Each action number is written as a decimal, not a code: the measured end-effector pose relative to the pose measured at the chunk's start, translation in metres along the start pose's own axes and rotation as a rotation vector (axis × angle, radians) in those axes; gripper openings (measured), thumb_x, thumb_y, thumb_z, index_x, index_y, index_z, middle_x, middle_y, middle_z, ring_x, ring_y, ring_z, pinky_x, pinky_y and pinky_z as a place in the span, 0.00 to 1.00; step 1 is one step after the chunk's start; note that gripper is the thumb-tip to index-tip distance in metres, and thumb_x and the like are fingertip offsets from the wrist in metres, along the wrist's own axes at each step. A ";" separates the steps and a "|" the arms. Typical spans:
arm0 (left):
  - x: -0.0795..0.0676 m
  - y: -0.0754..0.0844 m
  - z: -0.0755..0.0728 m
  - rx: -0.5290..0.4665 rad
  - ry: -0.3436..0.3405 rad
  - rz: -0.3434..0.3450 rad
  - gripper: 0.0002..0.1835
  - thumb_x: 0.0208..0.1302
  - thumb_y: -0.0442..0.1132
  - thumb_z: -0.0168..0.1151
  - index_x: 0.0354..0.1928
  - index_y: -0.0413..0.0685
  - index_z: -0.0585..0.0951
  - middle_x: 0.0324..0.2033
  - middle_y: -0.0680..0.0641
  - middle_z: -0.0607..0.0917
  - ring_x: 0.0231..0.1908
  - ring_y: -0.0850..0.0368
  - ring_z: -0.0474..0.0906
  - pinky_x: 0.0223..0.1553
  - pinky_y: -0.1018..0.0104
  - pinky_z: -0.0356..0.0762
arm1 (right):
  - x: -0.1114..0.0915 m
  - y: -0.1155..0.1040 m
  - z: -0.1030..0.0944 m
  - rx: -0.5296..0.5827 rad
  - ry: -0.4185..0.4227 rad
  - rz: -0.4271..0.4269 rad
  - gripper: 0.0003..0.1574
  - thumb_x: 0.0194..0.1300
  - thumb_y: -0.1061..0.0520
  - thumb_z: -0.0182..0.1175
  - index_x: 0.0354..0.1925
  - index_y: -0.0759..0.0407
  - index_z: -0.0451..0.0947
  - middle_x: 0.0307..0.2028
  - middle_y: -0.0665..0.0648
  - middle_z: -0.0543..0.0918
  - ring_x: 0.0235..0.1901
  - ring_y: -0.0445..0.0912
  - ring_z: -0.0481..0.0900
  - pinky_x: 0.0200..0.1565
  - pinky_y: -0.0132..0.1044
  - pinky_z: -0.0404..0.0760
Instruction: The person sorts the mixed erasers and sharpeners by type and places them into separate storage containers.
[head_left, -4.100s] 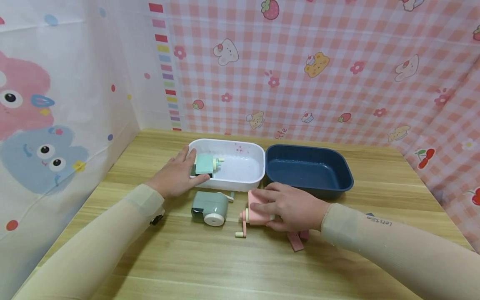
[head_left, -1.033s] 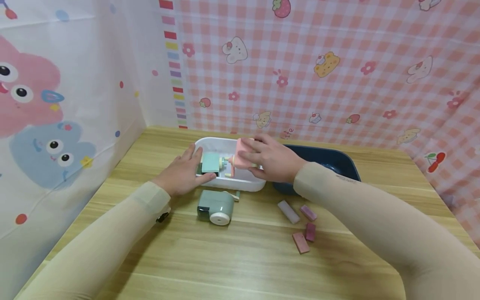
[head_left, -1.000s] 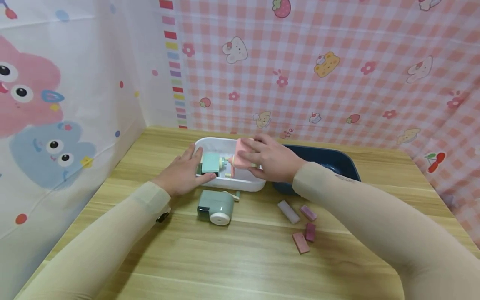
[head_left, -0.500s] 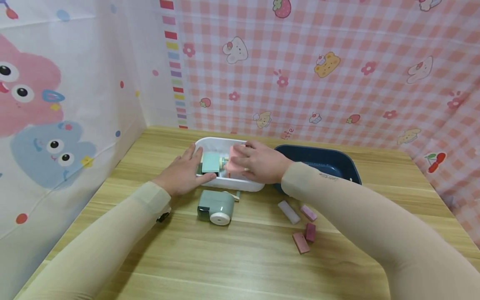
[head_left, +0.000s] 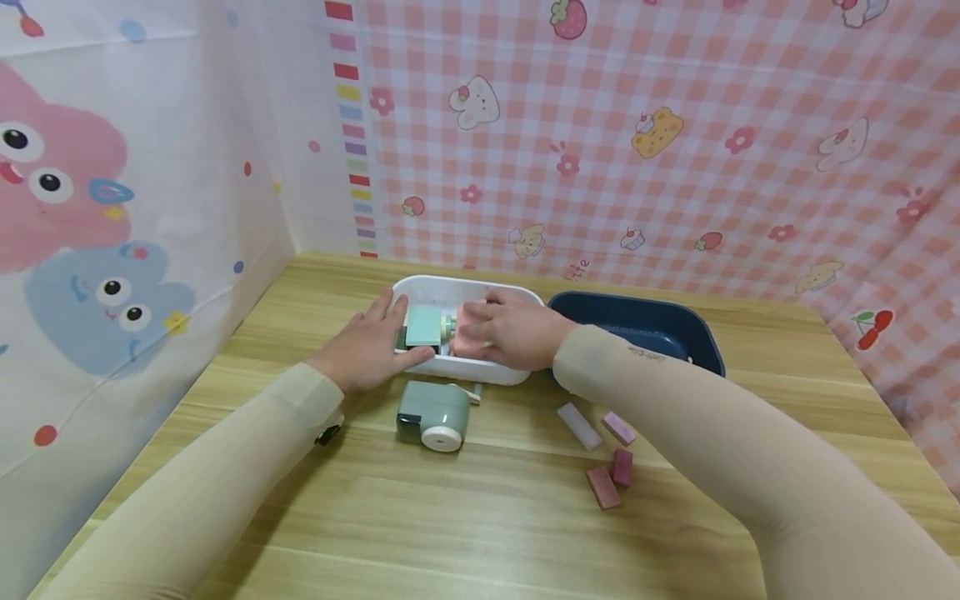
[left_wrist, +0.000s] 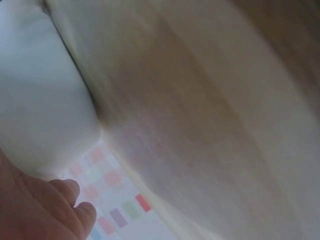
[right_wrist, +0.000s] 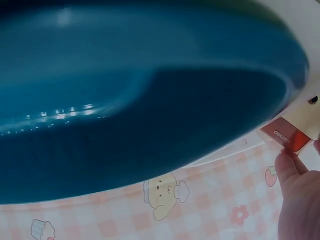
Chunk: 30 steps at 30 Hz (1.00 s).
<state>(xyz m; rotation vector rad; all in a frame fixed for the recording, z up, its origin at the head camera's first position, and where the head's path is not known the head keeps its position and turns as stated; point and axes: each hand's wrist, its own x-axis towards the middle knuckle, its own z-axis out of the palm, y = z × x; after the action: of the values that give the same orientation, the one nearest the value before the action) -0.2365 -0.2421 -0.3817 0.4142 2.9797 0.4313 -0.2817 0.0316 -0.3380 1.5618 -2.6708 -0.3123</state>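
My right hand (head_left: 525, 330) holds a pink pencil sharpener (head_left: 467, 340) inside the white bin (head_left: 487, 370), its fingers over the top. In the right wrist view, fingertips touch the sharpener's red see-through part. A mint pencil sharpener (head_left: 424, 323) with a crank lies at the bin's left end, beside the pink one. My left hand (head_left: 362, 348) rests on the left end of the bin, fingers spread and thumb across the front rim. A grey-green pencil sharpener (head_left: 437, 412) with a white round front sits on the table before the bin. The pink crank is hidden.
A dark blue bin (head_left: 637, 302) stands right of the white one, partly behind my right forearm. Several erasers lie on the table at right: a white eraser (head_left: 579, 426), a light pink eraser (head_left: 618, 427) and darker ones. Patterned cloth hangs behind and at the left.
The pink sharpener was on the table at first. My right hand has carried it up and left over the white bin, then lowered it inside. The left hand keeps its place.
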 end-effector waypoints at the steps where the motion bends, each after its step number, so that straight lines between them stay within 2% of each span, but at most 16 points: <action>1: 0.000 0.000 0.000 0.001 0.000 0.000 0.59 0.73 0.76 0.45 0.84 0.38 0.41 0.84 0.34 0.36 0.84 0.36 0.39 0.82 0.35 0.46 | 0.000 0.000 0.000 0.008 -0.008 0.005 0.32 0.81 0.41 0.55 0.77 0.44 0.71 0.79 0.56 0.68 0.76 0.59 0.68 0.80 0.52 0.62; 8: 0.000 -0.001 0.001 0.003 0.003 0.008 0.60 0.71 0.78 0.44 0.84 0.39 0.41 0.84 0.33 0.37 0.84 0.36 0.39 0.81 0.34 0.47 | 0.002 0.000 -0.003 0.025 -0.046 -0.011 0.32 0.81 0.42 0.55 0.77 0.45 0.70 0.79 0.56 0.67 0.74 0.60 0.68 0.78 0.52 0.66; 14: 0.000 -0.001 0.001 0.001 0.009 0.012 0.61 0.71 0.79 0.43 0.84 0.38 0.42 0.84 0.33 0.37 0.84 0.36 0.40 0.81 0.34 0.48 | 0.003 -0.002 -0.012 0.035 -0.113 -0.029 0.32 0.83 0.44 0.52 0.79 0.47 0.67 0.80 0.59 0.65 0.74 0.60 0.67 0.78 0.53 0.65; 22: -0.001 0.000 -0.001 -0.002 0.007 0.010 0.60 0.71 0.79 0.43 0.84 0.38 0.42 0.84 0.33 0.38 0.84 0.36 0.41 0.81 0.34 0.47 | 0.006 -0.007 -0.020 0.052 -0.238 0.043 0.33 0.84 0.44 0.49 0.82 0.41 0.60 0.83 0.56 0.57 0.81 0.65 0.56 0.82 0.56 0.57; 30: -0.001 0.000 -0.001 -0.006 -0.001 -0.005 0.62 0.69 0.81 0.41 0.85 0.40 0.41 0.84 0.34 0.36 0.84 0.37 0.39 0.82 0.35 0.46 | 0.007 -0.007 -0.021 0.035 -0.332 0.082 0.38 0.84 0.49 0.51 0.84 0.37 0.53 0.85 0.55 0.51 0.83 0.64 0.51 0.81 0.57 0.57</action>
<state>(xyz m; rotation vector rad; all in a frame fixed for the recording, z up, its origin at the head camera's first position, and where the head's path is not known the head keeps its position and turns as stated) -0.2354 -0.2430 -0.3806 0.4067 2.9765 0.4395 -0.2762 0.0191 -0.3196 1.5223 -2.9900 -0.5711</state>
